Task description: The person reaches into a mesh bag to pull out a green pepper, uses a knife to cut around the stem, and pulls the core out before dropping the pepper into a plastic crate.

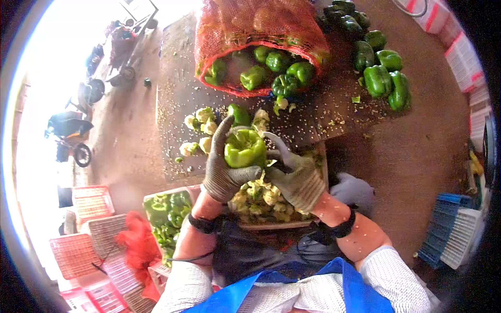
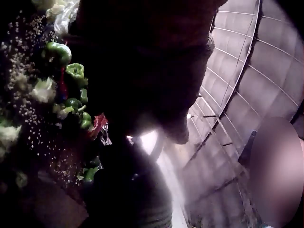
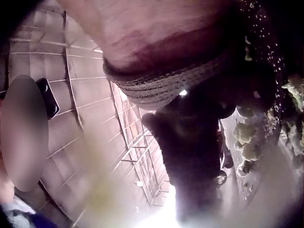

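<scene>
In the head view a green bell pepper with a hollow, opened top is gripped by my gloved left hand, thumb below it and a finger up its left side. My gloved right hand is at the pepper's right side, its index finger and thumb spread in a curve with a gap between them. Pale pepper cores with green stems lie just beyond the left hand. Another green pepper lies behind the held one. Both wrist views are mostly dark, with the gloves filling the middle.
A red mesh sack spills green peppers toward me on a seed-strewn board. More whole peppers lie at the right. Below my hands stands a box of cores; a crate of green peppers is at its left. Blue and white crates stand right.
</scene>
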`<move>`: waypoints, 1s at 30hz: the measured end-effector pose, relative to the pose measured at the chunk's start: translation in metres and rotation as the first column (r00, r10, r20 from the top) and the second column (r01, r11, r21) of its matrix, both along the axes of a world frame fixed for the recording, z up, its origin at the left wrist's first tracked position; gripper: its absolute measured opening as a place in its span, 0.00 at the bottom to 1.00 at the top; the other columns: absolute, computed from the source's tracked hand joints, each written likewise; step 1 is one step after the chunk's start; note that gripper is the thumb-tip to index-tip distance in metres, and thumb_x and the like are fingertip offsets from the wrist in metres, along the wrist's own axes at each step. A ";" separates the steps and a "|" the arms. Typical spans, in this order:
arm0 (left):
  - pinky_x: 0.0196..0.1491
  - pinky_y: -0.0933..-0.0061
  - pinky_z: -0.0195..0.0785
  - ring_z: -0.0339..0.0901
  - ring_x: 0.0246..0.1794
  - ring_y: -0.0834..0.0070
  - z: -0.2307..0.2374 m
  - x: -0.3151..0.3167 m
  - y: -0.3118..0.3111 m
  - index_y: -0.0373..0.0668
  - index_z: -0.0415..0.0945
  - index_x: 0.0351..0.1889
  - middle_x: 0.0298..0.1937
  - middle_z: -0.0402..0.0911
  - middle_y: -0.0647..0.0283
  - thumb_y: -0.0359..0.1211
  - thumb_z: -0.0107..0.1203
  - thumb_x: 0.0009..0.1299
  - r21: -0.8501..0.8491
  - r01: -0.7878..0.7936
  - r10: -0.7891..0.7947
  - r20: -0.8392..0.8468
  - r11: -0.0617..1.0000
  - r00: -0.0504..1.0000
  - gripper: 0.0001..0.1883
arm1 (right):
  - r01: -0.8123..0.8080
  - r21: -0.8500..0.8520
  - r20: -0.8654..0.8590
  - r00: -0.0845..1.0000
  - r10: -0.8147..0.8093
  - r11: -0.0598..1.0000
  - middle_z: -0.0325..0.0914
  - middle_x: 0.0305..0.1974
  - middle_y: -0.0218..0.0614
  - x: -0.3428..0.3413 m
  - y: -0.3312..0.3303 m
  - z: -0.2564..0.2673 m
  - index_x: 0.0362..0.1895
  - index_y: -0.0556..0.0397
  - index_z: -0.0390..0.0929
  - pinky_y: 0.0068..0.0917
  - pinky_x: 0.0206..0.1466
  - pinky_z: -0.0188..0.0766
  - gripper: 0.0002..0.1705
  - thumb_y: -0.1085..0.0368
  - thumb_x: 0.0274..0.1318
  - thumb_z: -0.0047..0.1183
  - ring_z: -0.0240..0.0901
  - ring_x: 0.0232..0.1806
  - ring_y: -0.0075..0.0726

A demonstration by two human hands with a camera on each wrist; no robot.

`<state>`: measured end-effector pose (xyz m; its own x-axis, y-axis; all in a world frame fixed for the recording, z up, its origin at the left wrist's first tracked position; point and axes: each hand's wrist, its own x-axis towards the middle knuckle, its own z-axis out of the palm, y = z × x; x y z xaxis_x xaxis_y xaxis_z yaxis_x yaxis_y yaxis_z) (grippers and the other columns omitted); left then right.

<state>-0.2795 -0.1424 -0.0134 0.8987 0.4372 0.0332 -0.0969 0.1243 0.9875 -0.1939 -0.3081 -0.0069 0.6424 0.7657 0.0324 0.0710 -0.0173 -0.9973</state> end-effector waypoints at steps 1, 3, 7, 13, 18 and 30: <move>0.64 0.66 0.67 0.71 0.60 0.70 0.001 -0.003 0.007 0.40 0.49 0.75 0.61 0.71 0.59 0.42 0.81 0.44 0.165 0.036 -0.033 -0.019 0.986 0.999 0.63 | 0.002 -0.079 0.073 0.997 0.004 0.997 0.80 0.52 0.48 -0.005 0.001 -0.013 0.70 0.53 0.62 0.34 0.56 0.73 0.33 0.68 0.60 0.52 0.78 0.53 0.42; 0.62 0.66 0.68 0.72 0.59 0.69 0.010 -0.006 0.007 0.40 0.55 0.72 0.59 0.73 0.58 0.40 0.80 0.47 0.297 0.053 -0.033 -0.074 0.953 0.997 0.57 | 0.010 -0.141 0.100 0.995 0.004 0.990 0.79 0.53 0.49 -0.015 0.004 -0.025 0.68 0.54 0.65 0.35 0.58 0.72 0.32 0.69 0.58 0.53 0.77 0.55 0.45; 0.59 0.64 0.69 0.73 0.56 0.64 0.003 -0.007 0.021 0.40 0.64 0.66 0.56 0.74 0.56 0.39 0.81 0.46 0.716 0.093 -0.053 -0.077 0.692 0.996 0.49 | 0.036 -0.096 0.005 0.999 -0.036 0.995 0.80 0.50 0.49 -0.027 0.018 -0.032 0.62 0.56 0.71 0.35 0.57 0.72 0.26 0.70 0.57 0.53 0.77 0.54 0.46; 0.61 0.65 0.67 0.72 0.57 0.64 0.002 0.003 0.021 0.40 0.64 0.65 0.55 0.74 0.56 0.35 0.80 0.46 0.681 -0.072 0.066 0.035 0.729 0.997 0.48 | 0.105 -0.210 0.460 0.888 0.003 0.972 0.79 0.37 0.45 -0.037 0.046 -0.050 0.43 0.55 0.78 0.39 0.44 0.74 0.11 0.68 0.59 0.47 0.77 0.40 0.48; 0.50 0.64 0.76 0.77 0.49 0.68 0.025 0.019 0.010 0.40 0.59 0.68 0.54 0.73 0.57 0.36 0.66 0.64 -0.249 -0.277 0.300 0.060 0.928 0.952 0.37 | 0.146 -0.318 0.540 0.840 0.053 0.937 0.79 0.29 0.47 -0.042 0.070 -0.044 0.39 0.57 0.76 0.42 0.36 0.74 0.09 0.67 0.53 0.53 0.78 0.35 0.56; 0.67 0.61 0.64 0.72 0.62 0.65 -0.032 -0.011 0.038 0.40 0.64 0.67 0.62 0.74 0.58 0.62 0.49 0.71 -0.524 0.204 -0.147 0.149 0.827 0.978 0.39 | 0.035 -0.141 -0.016 0.999 -0.038 0.989 0.76 0.58 0.43 -0.008 0.031 -0.007 0.72 0.47 0.54 0.34 0.60 0.72 0.46 0.57 0.54 0.65 0.75 0.58 0.41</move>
<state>-0.2910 -0.1044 -0.0455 0.9665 0.2475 -0.0676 -0.1150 0.6533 0.7483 -0.2015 -0.2772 -0.0141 0.6693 0.7380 -0.0863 0.0496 -0.1602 -0.9858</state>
